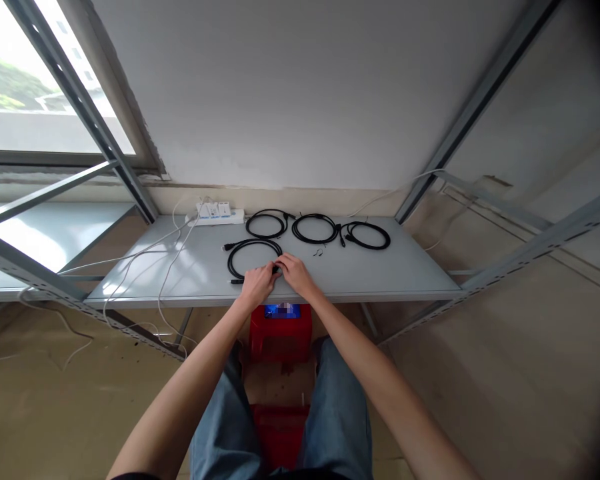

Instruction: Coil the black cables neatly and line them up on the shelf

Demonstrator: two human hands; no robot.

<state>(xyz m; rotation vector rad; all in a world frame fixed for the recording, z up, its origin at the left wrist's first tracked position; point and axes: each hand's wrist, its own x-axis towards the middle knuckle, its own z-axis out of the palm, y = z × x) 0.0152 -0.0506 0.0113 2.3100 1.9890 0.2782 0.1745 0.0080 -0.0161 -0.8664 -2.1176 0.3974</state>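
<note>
A coiled black cable (234,252) lies on the grey shelf board (395,280), with both hands at the right side of its loop. Its plug ends stick out to the left. My left hand (259,283) is closed on the cable, its fingers pinched near the front right of the coil. Just beside it, my right hand (295,272) also pinches the cable, fingertips almost touching the left ones. Whether a small tie sits between the fingers is hidden. A short, thin, dark twisted piece (319,253) lies to the right of my hands.
Behind are three more coiled black cables, a left one (250,232), a middle one (300,236) and a right one (386,245). A white power strip (236,217) with adapters stands back left, white cords trailing off. Metal posts (433,160) frame the shelf; a red stool (280,340) is below.
</note>
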